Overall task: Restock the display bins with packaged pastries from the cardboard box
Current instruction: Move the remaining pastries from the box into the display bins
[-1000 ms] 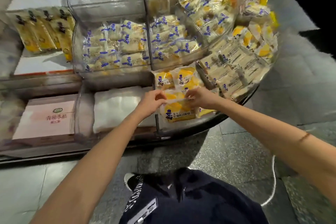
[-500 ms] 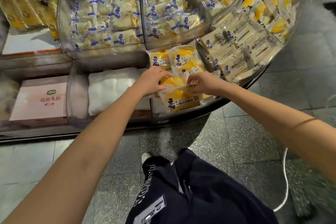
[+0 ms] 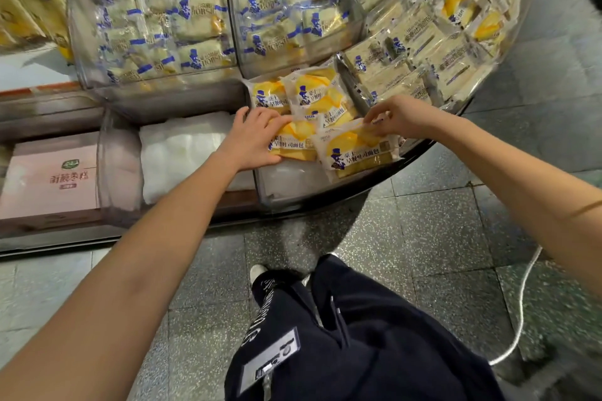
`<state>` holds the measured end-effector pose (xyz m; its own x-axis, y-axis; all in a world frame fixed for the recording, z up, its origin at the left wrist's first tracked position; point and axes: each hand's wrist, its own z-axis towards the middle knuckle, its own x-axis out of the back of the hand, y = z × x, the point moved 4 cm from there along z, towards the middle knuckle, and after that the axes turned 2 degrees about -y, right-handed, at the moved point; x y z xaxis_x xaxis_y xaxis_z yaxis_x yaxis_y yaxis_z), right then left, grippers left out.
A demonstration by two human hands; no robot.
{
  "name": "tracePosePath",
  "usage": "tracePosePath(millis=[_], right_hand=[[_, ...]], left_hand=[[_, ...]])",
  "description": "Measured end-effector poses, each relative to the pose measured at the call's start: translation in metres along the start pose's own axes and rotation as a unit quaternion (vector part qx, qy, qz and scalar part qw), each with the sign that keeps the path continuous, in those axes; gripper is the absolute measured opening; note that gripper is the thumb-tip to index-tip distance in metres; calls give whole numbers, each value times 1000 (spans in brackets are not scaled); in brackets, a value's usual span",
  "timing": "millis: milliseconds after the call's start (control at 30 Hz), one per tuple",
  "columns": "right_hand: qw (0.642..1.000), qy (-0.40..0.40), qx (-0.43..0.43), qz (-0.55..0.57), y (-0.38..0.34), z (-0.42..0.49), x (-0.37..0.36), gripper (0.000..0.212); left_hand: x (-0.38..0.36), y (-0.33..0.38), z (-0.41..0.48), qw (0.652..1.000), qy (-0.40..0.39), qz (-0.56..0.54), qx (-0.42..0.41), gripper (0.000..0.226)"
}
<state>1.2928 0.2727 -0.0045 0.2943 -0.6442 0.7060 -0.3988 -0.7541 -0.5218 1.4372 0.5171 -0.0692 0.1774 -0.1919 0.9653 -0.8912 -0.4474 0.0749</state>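
Both hands are inside a clear display bin [image 3: 280,195] at the front of a round stand. My left hand [image 3: 254,137] lies on the left end of a yellow pastry packet [image 3: 294,143], fingers curled over its edge. My right hand [image 3: 399,115] pinches the top edge of a second yellow packet [image 3: 355,151] lying beside it. Two more yellow packets [image 3: 309,93] lean upright at the back of the same bin. No cardboard box of stock is in view.
Clear bins of blue-striped packets [image 3: 169,19] and pale sandwich packets [image 3: 420,52] fill the stand above. A bin with white wrapped goods [image 3: 182,150] and a pink box [image 3: 52,176] sit to the left. My dark trousers [image 3: 342,335] and a white cord [image 3: 521,303] are on the tiled floor.
The two packets now lie side by side, spread further apart. My right hand has shifted right with its packet, and my left hand has slid onto the left packet. The camera tilted down.
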Motion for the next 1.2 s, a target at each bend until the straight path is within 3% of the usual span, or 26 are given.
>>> tracePosePath(millis=[267, 467, 567, 633, 767, 933, 1200], right_hand=[[993, -32, 24, 107, -4, 0, -14, 15], [983, -14, 37, 180, -26, 20, -41, 14], [988, 29, 52, 141, -40, 32, -56, 15], [991, 54, 62, 109, -48, 38, -63, 21], [993, 72, 87, 32, -57, 47, -76, 22], [986, 110, 125, 7, -62, 42, -81, 30], [981, 108, 154, -41, -66, 44, -89, 29]], left_hand=[[17, -12, 5, 990, 62, -11, 128, 79], [17, -24, 4, 985, -25, -125, 112, 87], [16, -25, -17, 951, 87, -271, 122, 58], [10, -19, -34, 943, 139, -279, 119, 49], [-11, 3, -47, 975, 32, -206, 77, 68], [-18, 10, -42, 980, -36, -181, 76, 91], [-24, 15, -42, 990, -56, -115, 50, 94]])
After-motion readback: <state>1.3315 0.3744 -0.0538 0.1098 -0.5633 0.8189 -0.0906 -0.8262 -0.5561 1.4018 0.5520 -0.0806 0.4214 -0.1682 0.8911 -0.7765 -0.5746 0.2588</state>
